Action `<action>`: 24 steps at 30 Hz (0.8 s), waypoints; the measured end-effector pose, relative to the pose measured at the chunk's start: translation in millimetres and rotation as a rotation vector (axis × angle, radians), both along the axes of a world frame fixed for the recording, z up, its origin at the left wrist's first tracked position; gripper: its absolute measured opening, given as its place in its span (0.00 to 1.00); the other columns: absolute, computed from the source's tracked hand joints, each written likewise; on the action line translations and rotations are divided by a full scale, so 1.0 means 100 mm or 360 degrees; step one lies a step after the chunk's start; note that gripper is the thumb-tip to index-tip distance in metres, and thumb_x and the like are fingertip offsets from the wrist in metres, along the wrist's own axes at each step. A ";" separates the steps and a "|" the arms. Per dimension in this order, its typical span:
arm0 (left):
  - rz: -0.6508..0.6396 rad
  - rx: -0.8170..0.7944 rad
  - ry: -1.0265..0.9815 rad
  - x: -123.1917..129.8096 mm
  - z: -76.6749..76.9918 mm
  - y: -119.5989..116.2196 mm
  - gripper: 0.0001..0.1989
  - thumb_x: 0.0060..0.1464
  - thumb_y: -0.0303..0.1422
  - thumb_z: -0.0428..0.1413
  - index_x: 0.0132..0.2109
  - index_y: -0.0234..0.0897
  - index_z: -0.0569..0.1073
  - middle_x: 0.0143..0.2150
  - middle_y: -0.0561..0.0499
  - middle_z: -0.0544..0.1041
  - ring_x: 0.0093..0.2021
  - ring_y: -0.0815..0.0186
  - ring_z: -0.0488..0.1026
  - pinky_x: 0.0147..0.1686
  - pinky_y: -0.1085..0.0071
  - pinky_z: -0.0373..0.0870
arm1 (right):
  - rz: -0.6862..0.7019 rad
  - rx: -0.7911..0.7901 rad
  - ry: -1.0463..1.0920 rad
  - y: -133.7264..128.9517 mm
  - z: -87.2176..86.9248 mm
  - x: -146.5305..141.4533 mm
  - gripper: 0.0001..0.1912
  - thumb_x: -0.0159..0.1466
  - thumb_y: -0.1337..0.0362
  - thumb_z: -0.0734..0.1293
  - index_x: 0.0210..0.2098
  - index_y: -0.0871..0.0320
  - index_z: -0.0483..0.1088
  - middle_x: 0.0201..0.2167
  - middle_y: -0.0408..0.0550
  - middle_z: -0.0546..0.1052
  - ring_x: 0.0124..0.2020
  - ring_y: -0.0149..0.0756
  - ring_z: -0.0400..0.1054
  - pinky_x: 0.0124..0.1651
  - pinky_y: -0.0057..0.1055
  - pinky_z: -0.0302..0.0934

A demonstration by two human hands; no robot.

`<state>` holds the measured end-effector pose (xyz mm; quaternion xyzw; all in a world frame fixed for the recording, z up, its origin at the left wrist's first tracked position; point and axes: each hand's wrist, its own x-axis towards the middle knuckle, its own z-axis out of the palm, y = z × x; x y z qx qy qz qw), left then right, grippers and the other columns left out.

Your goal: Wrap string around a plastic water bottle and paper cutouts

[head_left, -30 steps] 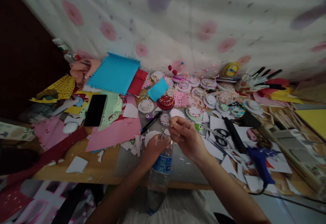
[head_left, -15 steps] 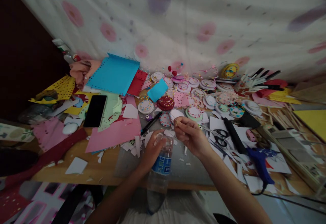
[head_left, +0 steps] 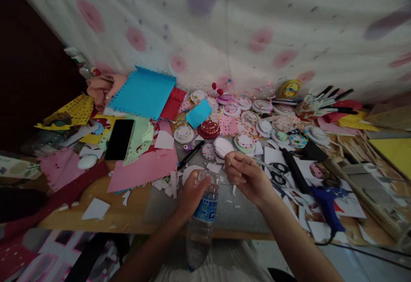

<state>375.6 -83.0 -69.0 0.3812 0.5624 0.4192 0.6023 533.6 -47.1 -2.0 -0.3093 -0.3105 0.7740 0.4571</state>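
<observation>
A clear plastic water bottle point(head_left: 201, 241) with a blue label hangs over the table's front edge, its upper end toward the table. My left hand point(head_left: 192, 194) is wrapped around its upper part. Just right of the bottle, my right hand point(head_left: 244, 175) is raised with thumb and fingers pinched together. Whatever lies in that pinch is too small to make out; a faint thin line seems to run between the hand and the bottle. Behind the hands lie a white paper disc point(head_left: 224, 147) and a black marker point(head_left: 190, 154).
Decorated paper discs point(head_left: 184, 134) crowd the back. Scissors point(head_left: 278, 173) and a blue glue gun point(head_left: 328, 205) with a cord lie at right. A phone point(head_left: 120, 140), pink sheet point(head_left: 141, 168) and blue folder point(head_left: 144, 93) are at left. Paper scraps litter the grey mat point(head_left: 244, 215).
My right hand has moved slightly right and down, away from the bottle's top. The bottle has shifted a little in my left hand, which still grips it.
</observation>
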 end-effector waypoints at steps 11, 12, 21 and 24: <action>-0.0129 0.0089 0.0117 0.04 0.08 -0.02 0.14 0.50 0.43 0.59 0.36 0.38 0.68 0.30 0.54 0.74 0.34 0.63 0.72 0.37 0.69 0.66 | 0.0004 -0.0026 -0.0009 0.00 0.12 -0.20 0.11 0.56 0.62 0.73 0.26 0.61 0.68 0.16 0.34 0.56 0.16 0.20 0.38 0.18 0.21 0.32; -0.0136 0.0099 0.0122 0.04 0.08 -0.02 0.14 0.50 0.43 0.59 0.37 0.38 0.68 0.31 0.54 0.73 0.34 0.63 0.72 0.37 0.69 0.66 | 0.0002 -0.0030 -0.0009 0.00 0.12 -0.24 0.11 0.55 0.62 0.73 0.26 0.61 0.68 0.16 0.34 0.57 0.16 0.20 0.39 0.18 0.21 0.32; -0.0074 0.0102 0.0162 0.01 0.00 -0.01 0.13 0.52 0.44 0.57 0.36 0.39 0.67 0.30 0.54 0.72 0.33 0.64 0.71 0.37 0.69 0.66 | 0.0014 -0.0099 -0.0003 0.02 0.12 -0.26 0.12 0.53 0.62 0.74 0.25 0.60 0.68 0.15 0.33 0.56 0.15 0.19 0.39 0.17 0.21 0.31; -0.0107 0.0108 0.0156 0.03 0.03 -0.01 0.14 0.51 0.44 0.58 0.37 0.39 0.66 0.30 0.54 0.73 0.33 0.64 0.71 0.37 0.69 0.66 | -0.0008 -0.0113 0.0010 0.05 0.12 -0.25 0.13 0.52 0.62 0.74 0.25 0.60 0.66 0.15 0.33 0.56 0.15 0.19 0.39 0.17 0.20 0.31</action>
